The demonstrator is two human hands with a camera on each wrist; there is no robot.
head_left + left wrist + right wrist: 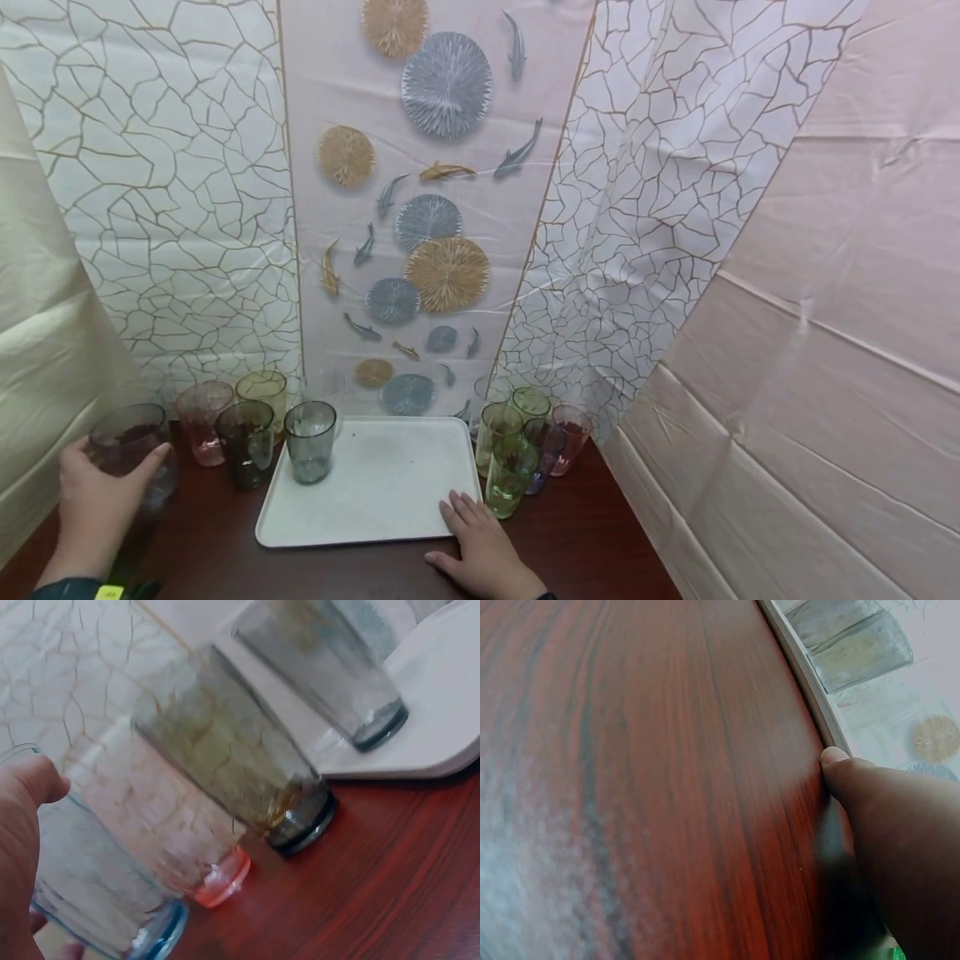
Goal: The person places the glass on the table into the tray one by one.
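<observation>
My left hand (97, 504) grips a clear tumbler (135, 427) at the far left, thumb on the near side. In the left wrist view this tumbler (97, 874) has a bluish base and leans with the tilted picture; whether it touches the table is hard to tell. A white tray (397, 496) lies at the middle of the table, with one grey tumbler (311, 446) upright on its left side. My right hand (483, 546) rests at the tray's front right corner, fingers extended over the rim. The right wrist view shows its thumb (844, 769) against the tray's edge.
Left of the tray stand a pink tumbler (206, 429), a dark grey one (246, 450) and a yellow one (270, 392). Several tumblers crowd its right side, including a green one (512, 483) and a red one (573, 437). Patterned cloth (442, 167) hangs behind.
</observation>
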